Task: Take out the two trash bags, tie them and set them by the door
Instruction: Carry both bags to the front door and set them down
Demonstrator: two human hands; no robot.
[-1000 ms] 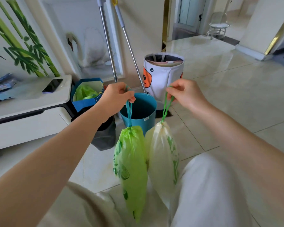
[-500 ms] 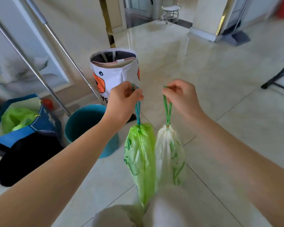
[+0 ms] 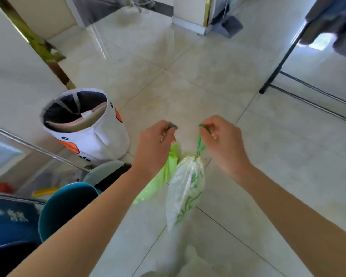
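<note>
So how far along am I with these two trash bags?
Done: both bags are out and cinched. In hand: the left hand holds the green bag, the right hand the white bag, by drawstrings. Left: setting them by the door, not yet done.

The floor (image 3: 218, 76) is pale glossy tile with thin dark joints. Left of the left hand (image 3: 155, 142) a white fabric bin (image 3: 92, 136) with an orange-beaked face stands on it, open-topped. Nearer and lower left sits a teal bucket (image 3: 64, 204). Far right of the right hand (image 3: 222, 140), a black metal frame (image 3: 276, 70) rests its foot on the tiles.
</note>
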